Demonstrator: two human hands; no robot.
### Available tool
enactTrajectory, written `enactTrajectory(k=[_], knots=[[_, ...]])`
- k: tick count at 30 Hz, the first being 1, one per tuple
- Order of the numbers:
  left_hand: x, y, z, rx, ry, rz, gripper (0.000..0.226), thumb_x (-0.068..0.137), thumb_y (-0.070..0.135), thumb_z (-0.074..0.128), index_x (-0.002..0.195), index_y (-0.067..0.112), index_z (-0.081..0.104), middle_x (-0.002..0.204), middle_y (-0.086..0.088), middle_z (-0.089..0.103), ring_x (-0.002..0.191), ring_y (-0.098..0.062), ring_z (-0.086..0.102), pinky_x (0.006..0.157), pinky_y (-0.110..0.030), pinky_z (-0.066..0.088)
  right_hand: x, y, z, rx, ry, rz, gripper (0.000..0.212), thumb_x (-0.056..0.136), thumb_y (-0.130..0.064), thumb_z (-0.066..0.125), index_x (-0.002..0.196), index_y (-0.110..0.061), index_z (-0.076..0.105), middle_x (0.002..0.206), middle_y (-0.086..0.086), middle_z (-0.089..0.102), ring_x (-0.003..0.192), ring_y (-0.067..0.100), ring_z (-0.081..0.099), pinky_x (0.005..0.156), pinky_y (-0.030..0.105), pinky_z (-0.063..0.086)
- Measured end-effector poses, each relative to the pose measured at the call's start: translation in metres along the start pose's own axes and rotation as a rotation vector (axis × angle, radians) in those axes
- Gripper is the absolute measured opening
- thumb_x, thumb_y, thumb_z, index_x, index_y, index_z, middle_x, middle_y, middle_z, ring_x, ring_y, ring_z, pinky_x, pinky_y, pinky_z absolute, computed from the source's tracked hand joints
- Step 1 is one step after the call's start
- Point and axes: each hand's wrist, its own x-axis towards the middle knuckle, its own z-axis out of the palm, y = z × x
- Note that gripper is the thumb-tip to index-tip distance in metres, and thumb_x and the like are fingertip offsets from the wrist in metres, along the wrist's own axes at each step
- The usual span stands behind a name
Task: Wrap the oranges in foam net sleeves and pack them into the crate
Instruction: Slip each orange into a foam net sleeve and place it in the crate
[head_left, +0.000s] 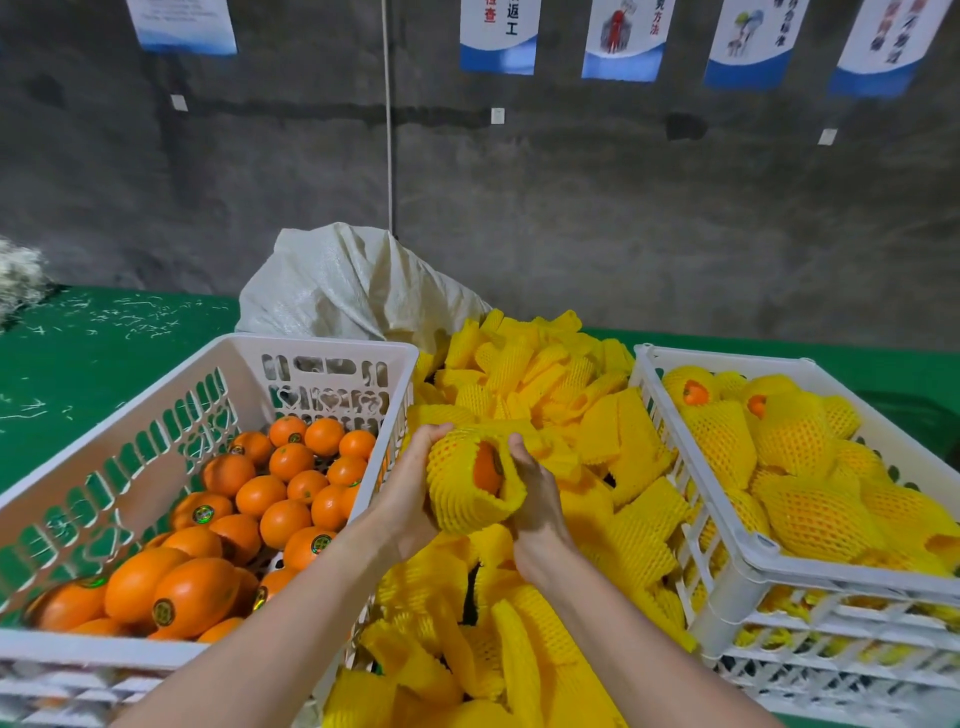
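Observation:
An orange (487, 470) sits partly inside a yellow foam net sleeve (460, 488), held up over the pile of sleeves. My left hand (410, 488) grips the sleeved orange from the left. My right hand (537, 499) pinches the sleeve's open edge on the right. Only a strip of orange peel shows through the sleeve's mouth. A white crate (332, 349) on the left holds several bare oranges (283, 519) with stickers. On the right, a second white crate (727, 525) holds several sleeved oranges (810, 514).
A heap of loose yellow foam sleeves (545, 379) fills the gap between the crates, spilling from a white woven sack (343, 286). The right crate is stacked on another crate (831, 670). A green table top (78, 364) lies behind, with a grey wall and posters.

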Motion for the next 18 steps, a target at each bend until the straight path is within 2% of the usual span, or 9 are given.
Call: enactTrajectory(k=[2,3,5,7,8,10,13,15,18], knots=[[0.002,0.0,-0.001,0.016,0.005,0.029,0.029,0.088,0.042,0.049,0.08,0.024,0.07,0.069,-0.003,0.072,0.063,-0.017,0.071,0.053,-0.03,0.055,0.002,0.004,-0.001,0.034,-0.036,0.071,0.038,0.091,-0.053,0.044,0.09,-0.023,0.067,0.083,0.0,0.07,0.084,0.021,0.065,0.068,0.035,0.054],[0.003,-0.001,0.0,0.043,0.021,0.033,0.026,0.092,0.042,0.047,0.09,0.023,0.066,0.073,-0.004,0.073,0.067,-0.018,0.072,0.054,-0.031,0.056,0.004,0.007,-0.001,0.025,-0.033,0.071,0.04,0.09,-0.055,0.042,0.094,-0.024,0.067,0.087,-0.001,0.07,0.085,0.021,0.065,0.068,0.034,0.053],[0.005,-0.005,0.002,0.138,0.064,0.053,0.024,0.094,0.043,0.046,0.097,0.025,0.061,0.081,-0.001,0.075,0.076,-0.017,0.072,0.058,-0.031,0.056,0.002,0.01,0.002,-0.012,-0.012,0.039,0.044,0.093,-0.054,0.04,0.115,-0.022,0.061,0.103,0.005,0.067,0.098,0.027,0.062,0.082,0.041,0.052],[0.004,-0.009,0.007,0.224,0.086,0.107,0.023,0.096,0.043,0.043,0.091,0.03,0.061,0.08,0.01,0.074,0.077,-0.007,0.07,0.06,-0.028,0.055,0.0,0.011,0.004,-0.007,0.023,0.005,0.039,0.095,-0.048,0.041,0.112,-0.02,0.062,0.108,0.01,0.065,0.1,0.03,0.06,0.094,0.048,0.047],[0.003,-0.01,0.008,0.261,0.092,0.141,0.029,0.098,0.042,0.04,0.085,0.03,0.063,0.075,0.015,0.072,0.072,-0.002,0.069,0.059,-0.023,0.054,0.001,0.013,0.003,0.0,0.037,-0.01,0.032,0.096,-0.044,0.042,0.099,-0.023,0.066,0.099,0.006,0.067,0.092,0.028,0.061,0.093,0.048,0.047],[0.001,-0.011,0.008,0.35,0.135,0.271,0.044,0.1,0.04,0.038,0.07,0.022,0.064,0.064,0.014,0.067,0.064,0.001,0.065,0.06,-0.017,0.051,0.004,0.015,0.001,0.027,0.019,-0.003,0.032,0.096,-0.042,0.043,0.079,-0.028,0.066,0.077,-0.002,0.068,0.077,0.021,0.061,0.082,0.043,0.049],[-0.003,-0.013,0.003,0.514,0.211,0.518,0.046,0.098,0.038,0.041,0.057,0.018,0.043,0.049,0.004,0.043,0.048,-0.01,0.044,0.05,-0.027,0.035,0.005,0.014,0.0,0.032,-0.094,0.071,0.045,0.09,-0.059,0.038,0.089,-0.025,0.067,0.08,0.002,0.071,0.077,0.02,0.066,0.073,0.035,0.05],[-0.002,-0.014,-0.001,0.585,0.243,0.58,0.05,0.097,0.035,0.044,0.049,0.024,0.036,0.044,0.007,0.03,0.042,-0.01,0.029,0.048,-0.032,0.023,0.005,0.011,-0.002,0.05,-0.151,0.144,0.055,0.085,-0.066,0.036,0.099,-0.021,0.066,0.089,0.007,0.073,0.082,0.022,0.068,0.073,0.034,0.053],[-0.002,-0.011,0.002,0.599,0.269,0.599,0.057,0.097,0.028,0.049,0.043,0.023,0.031,0.04,0.008,0.025,0.038,-0.007,0.023,0.049,-0.034,0.022,0.001,0.004,-0.005,0.188,-0.242,0.249,0.049,0.088,-0.059,0.039,0.103,-0.02,0.065,0.081,0.004,0.074,0.07,0.016,0.07,0.055,0.025,0.053]])
